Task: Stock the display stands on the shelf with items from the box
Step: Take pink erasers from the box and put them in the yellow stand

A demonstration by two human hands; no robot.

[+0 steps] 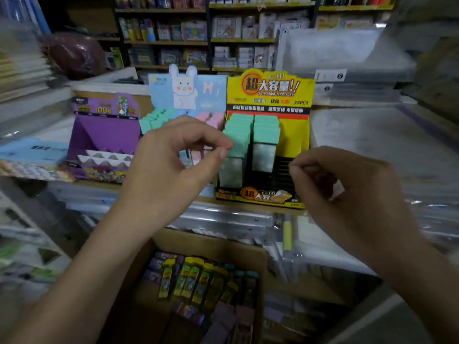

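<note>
Head view: the left hand (173, 157) is raised in front of the shelf (248, 206), its fingers curled and its thumb and forefinger tips drawn close together. Those tips lie right against the front mint-capped case (236, 155) in the left column of the yellow display stand (269, 93). Blur hides whether they pinch the case or only touch it.

The right hand (352, 189) hangs lower, on the far side of that stand from the left hand. Its fingers are curled in toward the thumb, with the fingertips just in front of the stand's dark, unfilled right slots. I cannot tell whether it holds anything.

Between the two hands stands a second column of mint-capped cases (265, 131), upright in the stand. Behind the left hand's knuckles is a pale blue rabbit display stand (185, 88) holding mint and pink items. Further out past that hand's back sits a purple display stand (104, 130) with zigzag dividers.

Below both wrists, nearer the person, is the open cardboard box (211, 240). It holds packs (193, 280) with yellow and purple tops, lying just under the left forearm.
</note>
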